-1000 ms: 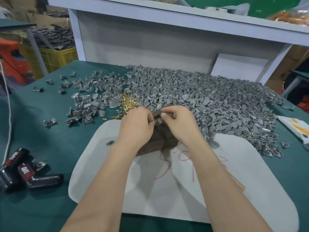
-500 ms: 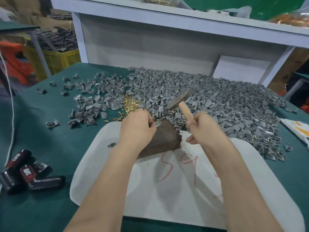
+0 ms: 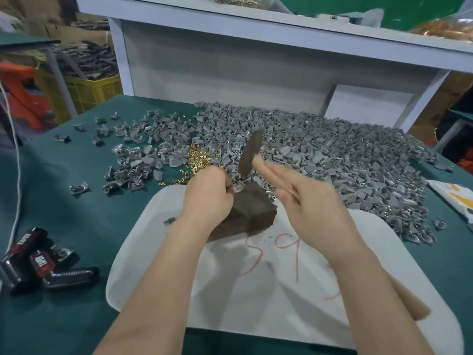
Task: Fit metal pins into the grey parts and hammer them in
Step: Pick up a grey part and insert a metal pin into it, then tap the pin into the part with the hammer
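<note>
the table cover (image 3: 76, 206) is deep green. the parts (image 3: 332, 160) are plain grey, the pins (image 3: 198, 160) brass-gold. the board (image 3: 256, 303) is white with red scrawled marks, the block (image 3: 252, 210) dark brown. the blurred hammer (image 3: 250, 152) seems dark-headed with a pale wooden handle.

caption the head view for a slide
Left hand holds a grey part on a dark brown block; right hand grips a wooden-handled hammer above

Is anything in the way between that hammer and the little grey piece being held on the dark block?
Nothing visible. The hammer, gripped by the right hand, is just above the grey part on the dark block. The left hand pinches that part right beside the strike spot, not over it.
</note>
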Demonstrator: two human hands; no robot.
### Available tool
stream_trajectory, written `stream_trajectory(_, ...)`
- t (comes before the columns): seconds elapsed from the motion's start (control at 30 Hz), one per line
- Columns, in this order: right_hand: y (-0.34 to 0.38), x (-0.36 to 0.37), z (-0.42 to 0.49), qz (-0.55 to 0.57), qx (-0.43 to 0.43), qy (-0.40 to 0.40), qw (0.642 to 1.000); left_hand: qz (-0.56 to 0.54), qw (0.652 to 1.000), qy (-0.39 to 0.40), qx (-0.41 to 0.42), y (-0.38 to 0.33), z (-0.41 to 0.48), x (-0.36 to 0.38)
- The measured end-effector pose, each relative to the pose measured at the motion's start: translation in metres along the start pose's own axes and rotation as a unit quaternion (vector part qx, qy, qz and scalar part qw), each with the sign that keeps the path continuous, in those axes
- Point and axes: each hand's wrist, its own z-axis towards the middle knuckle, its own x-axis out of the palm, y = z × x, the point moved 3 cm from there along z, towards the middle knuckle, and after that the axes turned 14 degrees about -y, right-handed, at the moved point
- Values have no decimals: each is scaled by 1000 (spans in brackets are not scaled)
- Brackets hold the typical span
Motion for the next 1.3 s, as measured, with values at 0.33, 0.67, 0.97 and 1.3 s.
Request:
stream_trajectory(0.33, 3, -9, 5, 20, -37, -52, 998, -18, 1000, -3, 0, 2, -1, 1)
stream_trajectory(0.67, -15, 10, 10, 1, 18, 52, 999, 6, 1000, 1, -8, 1, 2, -1)
stream_trajectory(0.97, -68, 60, 18, 62, 307, 91, 945, -1, 1000, -7, -9, 1, 1, 0)
stream_trajectory(1.3, -12, 58, 45, 96, 106, 102, 984, -161, 985, -45, -39, -2, 4, 5)
